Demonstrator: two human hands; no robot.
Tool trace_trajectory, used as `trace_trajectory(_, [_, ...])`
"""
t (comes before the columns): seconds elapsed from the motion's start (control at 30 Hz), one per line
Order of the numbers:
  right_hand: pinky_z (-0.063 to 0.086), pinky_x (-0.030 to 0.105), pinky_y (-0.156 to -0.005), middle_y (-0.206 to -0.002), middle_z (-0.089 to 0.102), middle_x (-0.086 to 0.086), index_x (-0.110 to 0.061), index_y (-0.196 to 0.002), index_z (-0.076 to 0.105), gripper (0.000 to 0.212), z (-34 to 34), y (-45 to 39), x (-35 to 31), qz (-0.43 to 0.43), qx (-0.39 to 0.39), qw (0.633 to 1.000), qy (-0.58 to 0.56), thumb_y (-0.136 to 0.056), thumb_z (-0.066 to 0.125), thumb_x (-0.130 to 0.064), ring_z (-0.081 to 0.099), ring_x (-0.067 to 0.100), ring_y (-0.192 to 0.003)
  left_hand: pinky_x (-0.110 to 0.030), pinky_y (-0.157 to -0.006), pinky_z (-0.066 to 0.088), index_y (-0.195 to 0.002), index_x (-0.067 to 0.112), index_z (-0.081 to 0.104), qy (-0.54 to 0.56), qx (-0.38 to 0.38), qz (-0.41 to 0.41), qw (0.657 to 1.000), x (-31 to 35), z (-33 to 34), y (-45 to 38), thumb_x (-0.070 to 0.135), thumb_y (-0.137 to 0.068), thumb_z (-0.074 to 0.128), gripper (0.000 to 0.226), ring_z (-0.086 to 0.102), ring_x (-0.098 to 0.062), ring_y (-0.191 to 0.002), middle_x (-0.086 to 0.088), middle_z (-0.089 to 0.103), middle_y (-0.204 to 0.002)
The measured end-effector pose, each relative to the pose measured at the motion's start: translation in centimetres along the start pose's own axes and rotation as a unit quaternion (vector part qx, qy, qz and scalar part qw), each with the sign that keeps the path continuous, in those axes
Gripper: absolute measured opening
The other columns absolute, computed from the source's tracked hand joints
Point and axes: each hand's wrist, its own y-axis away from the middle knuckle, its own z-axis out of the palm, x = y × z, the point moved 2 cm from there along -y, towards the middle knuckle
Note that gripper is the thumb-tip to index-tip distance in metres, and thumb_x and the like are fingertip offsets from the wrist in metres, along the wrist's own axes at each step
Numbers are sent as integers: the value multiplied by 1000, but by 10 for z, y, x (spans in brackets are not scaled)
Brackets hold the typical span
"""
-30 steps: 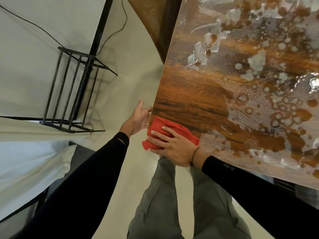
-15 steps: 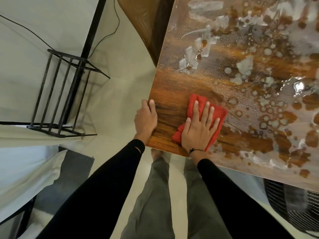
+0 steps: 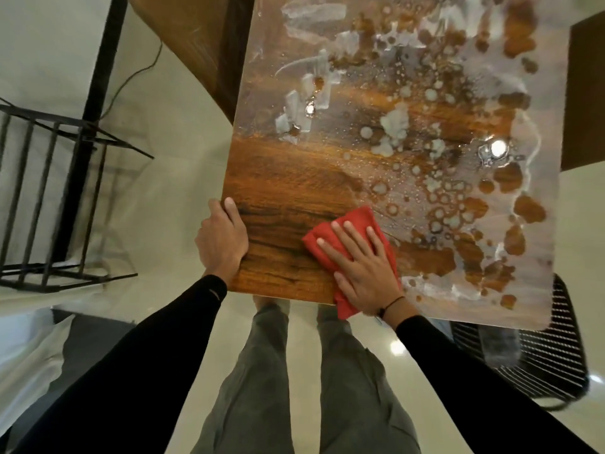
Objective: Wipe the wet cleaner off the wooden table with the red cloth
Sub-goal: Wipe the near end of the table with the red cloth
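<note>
The wooden table (image 3: pixel 288 178) fills the upper right of the head view. Its near left part looks dry and dark brown. White foamy cleaner (image 3: pixel 435 152) in blobs, rings and streaks covers the middle, far and right parts. A folded red cloth (image 3: pixel 347 224) lies flat on the table near its front edge, one corner hanging over the edge. My right hand (image 3: pixel 363 270) presses flat on the cloth with fingers spread. My left hand (image 3: pixel 222 240) grips the table's left edge, thumb on top.
A black metal rack (image 3: pixel 52 204) stands on the pale floor at the left, beside a black post (image 3: pixel 95 93) and a cable. A black wire-mesh chair (image 3: pixel 540 365) sits under the table's right front corner. My legs stand at the front edge.
My right hand slid the cloth from the table's left front corner to the right and onto the top, then back toward the front edge. My left hand closed on the left edge.
</note>
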Motion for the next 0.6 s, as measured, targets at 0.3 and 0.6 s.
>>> trace_trajectory(0.3, [6, 56, -140, -187, 5, 9, -30, -179, 12, 77, -27, -113, -13, 178, 93, 980, -13, -108, 40, -41, 5, 30, -174, -43, -78, 44, -117, 17, 52, -19, 34, -5, 999, 8, 1, -3, 60, -116, 18, 54, 57, -27, -79, -3, 58, -92])
trace_trajectory(0.6, [8, 64, -137, -188, -1, 2, -38, -179, 5, 76, 1, -32, -7, 23, 18, 1000, 7, -111, 35, -53, 0, 28, -174, -49, -84, 50, -121, 14, 53, -24, 15, -15, 999, -1, 5, 1, 60, -116, 18, 58, 59, -29, -83, -6, 60, -95])
